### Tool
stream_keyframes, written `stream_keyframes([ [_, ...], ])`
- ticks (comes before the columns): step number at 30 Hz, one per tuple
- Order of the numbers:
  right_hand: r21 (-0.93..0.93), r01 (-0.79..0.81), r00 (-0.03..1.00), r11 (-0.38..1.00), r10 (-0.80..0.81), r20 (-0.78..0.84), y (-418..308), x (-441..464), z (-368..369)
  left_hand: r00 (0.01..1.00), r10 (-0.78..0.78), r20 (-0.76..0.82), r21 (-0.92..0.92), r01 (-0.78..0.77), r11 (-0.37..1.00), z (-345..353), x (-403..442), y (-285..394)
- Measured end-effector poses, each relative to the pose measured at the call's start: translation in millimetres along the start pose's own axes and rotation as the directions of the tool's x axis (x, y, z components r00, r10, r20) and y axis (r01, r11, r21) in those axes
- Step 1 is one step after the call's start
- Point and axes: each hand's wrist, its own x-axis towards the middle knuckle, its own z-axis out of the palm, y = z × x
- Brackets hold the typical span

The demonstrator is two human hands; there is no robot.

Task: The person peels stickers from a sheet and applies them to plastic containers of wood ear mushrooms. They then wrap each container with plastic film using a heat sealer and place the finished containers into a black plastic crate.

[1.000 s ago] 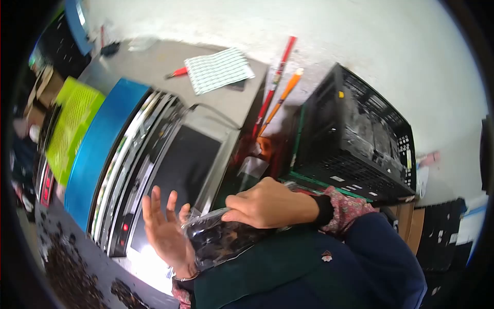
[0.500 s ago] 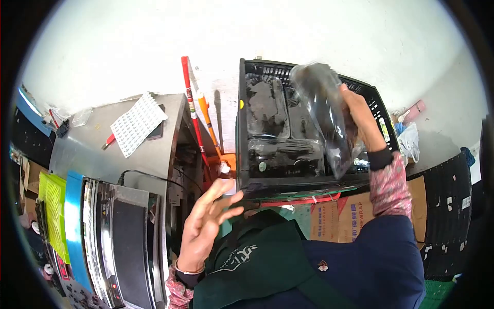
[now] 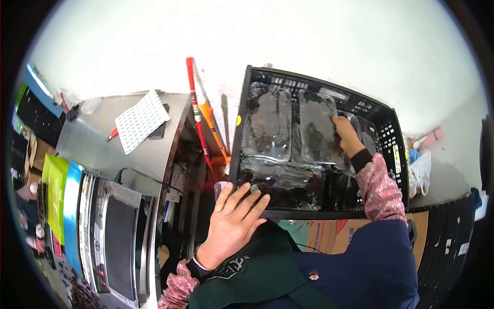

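Grasping one pack (image 3: 317, 130), right hand (image 3: 350, 137) rests inside one crate (image 3: 329, 214); left hand (image 3: 231, 225), spread open, lies at its near-left corner.

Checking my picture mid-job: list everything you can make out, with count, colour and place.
Crate: one, black, centre-right
Wrapped packs: at least four, dark under clear film, in crate
Metal table: one, grey, left
Dotted sheet: one, white, on table
Red-handled tool: one, red, by sheet
Poles: two, red and orange, between table and crate
Machine: one, black and silver, lower left
Panel: one, blue, left of machine
Mesh panel: one, lime green, far left
Cardboard: count unclear, brown, below crate
Bag: one, white, right of crate
Cylinder: one, pink, beyond bag
Large item: one, black, lower right
Left hand: one, pink sleeve, at crate's near-left corner
Right hand: one, pink sleeve, at a pack in crate
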Motion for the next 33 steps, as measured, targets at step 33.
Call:
stream_keyframes([
  [33, 0.264, 0.911, -0.216, 0.317, -0.177, 0.96, -270, -465, 765, 0.088, -0.939, -0.334, -0.826, 0.452, 0.336, -348, -599, -206],
])
